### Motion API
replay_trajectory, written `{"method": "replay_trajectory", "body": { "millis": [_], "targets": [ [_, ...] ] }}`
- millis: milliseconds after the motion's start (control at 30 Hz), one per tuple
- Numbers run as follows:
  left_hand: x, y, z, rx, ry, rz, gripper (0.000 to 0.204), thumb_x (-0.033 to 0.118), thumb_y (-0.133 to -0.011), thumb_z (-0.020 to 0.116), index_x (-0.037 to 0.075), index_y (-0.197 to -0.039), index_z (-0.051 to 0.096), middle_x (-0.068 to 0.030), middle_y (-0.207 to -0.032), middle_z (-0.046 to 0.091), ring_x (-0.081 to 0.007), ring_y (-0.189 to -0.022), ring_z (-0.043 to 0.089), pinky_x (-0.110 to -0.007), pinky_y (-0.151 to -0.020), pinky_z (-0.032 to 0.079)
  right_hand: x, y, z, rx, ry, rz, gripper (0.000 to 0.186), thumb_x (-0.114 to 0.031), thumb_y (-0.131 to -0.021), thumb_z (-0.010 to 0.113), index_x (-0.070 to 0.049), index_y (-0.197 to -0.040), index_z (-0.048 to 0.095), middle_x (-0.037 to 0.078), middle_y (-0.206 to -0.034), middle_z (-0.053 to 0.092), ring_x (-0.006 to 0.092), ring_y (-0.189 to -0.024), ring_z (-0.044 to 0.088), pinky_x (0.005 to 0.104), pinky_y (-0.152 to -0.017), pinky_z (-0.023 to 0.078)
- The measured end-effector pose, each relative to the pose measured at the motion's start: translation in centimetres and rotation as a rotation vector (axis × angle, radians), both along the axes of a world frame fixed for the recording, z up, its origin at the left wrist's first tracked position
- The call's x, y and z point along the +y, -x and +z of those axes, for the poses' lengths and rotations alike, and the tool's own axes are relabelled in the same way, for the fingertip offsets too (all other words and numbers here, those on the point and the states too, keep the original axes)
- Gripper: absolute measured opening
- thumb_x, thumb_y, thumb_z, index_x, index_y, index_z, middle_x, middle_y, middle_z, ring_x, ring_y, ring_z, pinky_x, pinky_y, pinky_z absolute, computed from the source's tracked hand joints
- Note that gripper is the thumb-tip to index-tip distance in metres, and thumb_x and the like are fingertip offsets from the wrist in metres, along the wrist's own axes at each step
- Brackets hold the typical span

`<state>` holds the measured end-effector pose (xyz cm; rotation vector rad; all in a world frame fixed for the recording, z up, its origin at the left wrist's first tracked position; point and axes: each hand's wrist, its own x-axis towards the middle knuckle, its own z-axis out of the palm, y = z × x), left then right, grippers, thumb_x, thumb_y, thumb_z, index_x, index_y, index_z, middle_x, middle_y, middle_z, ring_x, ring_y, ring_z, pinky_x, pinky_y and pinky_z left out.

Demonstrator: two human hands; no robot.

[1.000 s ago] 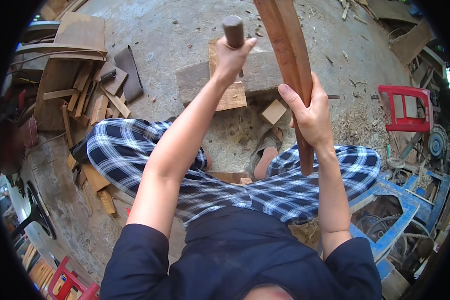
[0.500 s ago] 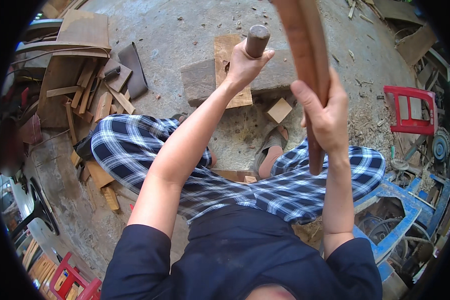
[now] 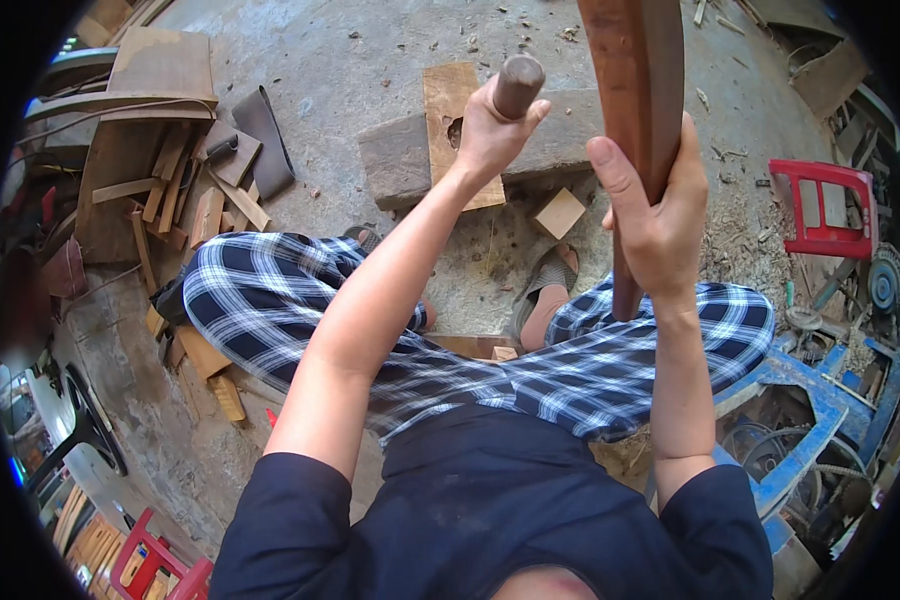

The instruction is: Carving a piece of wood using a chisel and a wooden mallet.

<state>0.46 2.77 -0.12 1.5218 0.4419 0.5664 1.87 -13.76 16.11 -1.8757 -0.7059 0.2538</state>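
Note:
My left hand (image 3: 489, 133) is closed round an upright, round wooden handle (image 3: 519, 85); its worn end sticks out above my thumb, and whatever lies below the fist is hidden. My right hand (image 3: 660, 210) grips a long reddish-brown wooden bar (image 3: 635, 80), raised close to the camera. The bar is thick at the top, narrows to a tip below my palm, and runs out of view at the upper edge. Under my left hand, a light board (image 3: 447, 100) with a dark round hole lies across a heavy weathered timber (image 3: 395, 155) on the floor.
A small square wood block (image 3: 559, 213) sits near my right foot. Wood offcuts (image 3: 210, 215) and a dark folded strip (image 3: 265, 140) lie to the left. On the right are a red plastic stool (image 3: 828, 208), wood shavings and a blue metal frame (image 3: 805, 430) of a machine.
My right hand and the wooden bar have shifted slightly right and up, and the bar looks wider. My left hand stays almost in place on the handle. The view has tilted a little.

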Motion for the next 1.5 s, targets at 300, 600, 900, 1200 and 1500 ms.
{"method": "replay_trajectory", "body": {
  "millis": [300,600,900,1200,1500],
  "targets": [
    [-2.6,0.0,-1.1,-0.191,-0.048,-0.015,0.024,-0.001,-0.075,0.075,0.003,-0.095,0.061,-0.0148,-0.083,0.064,-0.0153,-0.077,0.063,-0.032,-0.073,0.051,-1.1,1.1,-0.2,0.003,0.052,0.016,0.042,-0.028,-0.091,0.077,0.001,-0.115,0.057,0.019,-0.086,0.073,0.0231,-0.076,0.074,0.0328,-0.068,0.057],
    [-2.4,0.5,-1.0,-0.134,-0.052,-0.048,0.027,0.001,-0.075,0.077,0.003,-0.095,0.060,-0.0139,-0.082,0.063,-0.0178,-0.075,0.061,-0.032,-0.072,0.050,-1.3,0.8,-0.2,0.009,0.138,0.032,0.042,-0.032,-0.090,0.079,0.000,-0.108,0.058,0.016,-0.084,0.073,0.0235,-0.076,0.074,0.0346,-0.068,0.056],
    [-3.0,0.5,-2.7,-0.227,-0.030,-0.046,0.022,-0.001,-0.076,0.073,0.003,-0.093,0.060,-0.0084,-0.081,0.062,-0.0127,-0.074,0.056,-0.030,-0.069,0.049,-1.6,0.9,-1.8,0.005,0.247,0.042,0.043,-0.031,-0.090,0.078,0.000,-0.111,0.057,0.020,-0.087,0.073,0.0311,-0.082,0.076,0.0380,-0.071,0.057],
    [-3.4,1.6,-0.6,-0.176,0.110,-0.148,0.022,-0.002,-0.079,0.075,0.003,-0.097,0.064,-0.0031,-0.087,0.069,-0.0094,-0.080,0.059,-0.030,-0.073,0.052,-1.9,1.8,-3.0,-0.075,0.269,0.046,0.047,-0.032,-0.090,0.077,0.000,-0.115,0.055,0.019,-0.093,0.074,0.0324,-0.076,0.074,0.0383,-0.071,0.057],
    [1.3,0.2,-0.3,-0.123,0.395,0.472,0.024,0.008,-0.087,0.079,0.010,-0.078,0.057,0.0050,-0.071,0.057,-0.0055,-0.062,0.051,-0.026,-0.056,0.042,-3.3,1.5,-3.8,0.374,0.140,-0.044,0.052,-0.038,-0.090,0.077,0.004,-0.115,0.058,0.016,-0.089,0.072,0.0200,-0.066,0.068,0.0337,-0.060,0.054]
  ]
}}
